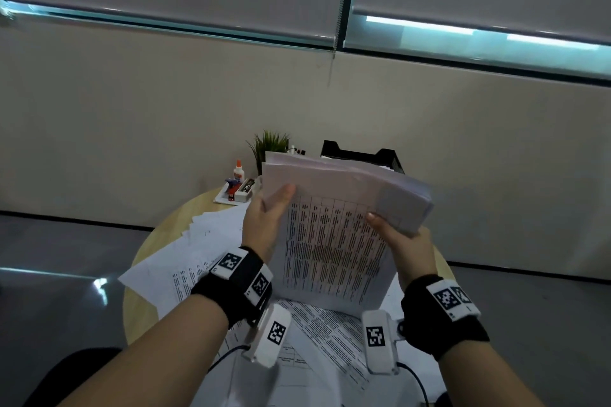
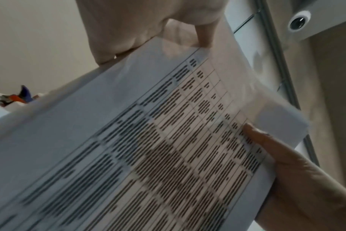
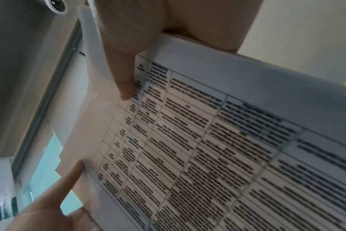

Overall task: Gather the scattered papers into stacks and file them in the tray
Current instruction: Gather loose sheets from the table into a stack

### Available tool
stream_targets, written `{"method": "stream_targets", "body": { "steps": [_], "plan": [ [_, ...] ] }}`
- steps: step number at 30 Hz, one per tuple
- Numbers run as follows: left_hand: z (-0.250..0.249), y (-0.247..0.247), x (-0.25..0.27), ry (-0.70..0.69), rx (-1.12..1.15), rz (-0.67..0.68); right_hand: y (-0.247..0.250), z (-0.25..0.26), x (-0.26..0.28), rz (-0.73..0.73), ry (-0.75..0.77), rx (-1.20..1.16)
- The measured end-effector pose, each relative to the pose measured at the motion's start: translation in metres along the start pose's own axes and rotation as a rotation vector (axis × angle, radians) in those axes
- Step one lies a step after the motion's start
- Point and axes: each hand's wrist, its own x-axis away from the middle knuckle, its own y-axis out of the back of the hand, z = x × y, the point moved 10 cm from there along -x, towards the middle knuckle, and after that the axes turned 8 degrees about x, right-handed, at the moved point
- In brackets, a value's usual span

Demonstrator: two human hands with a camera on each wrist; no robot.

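Observation:
A thick stack of printed papers (image 1: 334,241) is held up off the round table, tilted toward me, a table of text on its front sheet. My left hand (image 1: 264,221) grips its left edge, thumb on the front. My right hand (image 1: 403,241) grips the right edge, thumb on the front sheet. The same stack (image 2: 148,148) fills the left wrist view, and the stack (image 3: 217,148) fills the right wrist view. More loose papers (image 1: 198,248) lie scattered on the table below. The black tray (image 1: 360,155) stands behind the stack at the table's far edge.
A round wooden table (image 1: 178,211) sits against a beige wall. At its back left stand a glue bottle (image 1: 238,171), a small white tray of stationery (image 1: 236,192) and a potted plant (image 1: 269,145). Grey floor surrounds the table.

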Motion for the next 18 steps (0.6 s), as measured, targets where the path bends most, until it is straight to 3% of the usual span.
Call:
{"method": "stream_targets", "body": {
  "steps": [6,13,18],
  "plan": [
    [-0.051,-0.019,-0.012,-0.18,-0.02,-0.067,0.008,0.034,-0.007,-0.078,0.111,-0.078],
    [-0.059,-0.019,-0.014,-0.258,-0.079,-0.197,0.001,0.043,-0.005,-0.061,0.126,-0.086],
    [-0.061,-0.023,-0.012,-0.307,-0.119,-0.163,0.008,0.049,-0.009,-0.121,0.121,-0.127]
  ]
}}
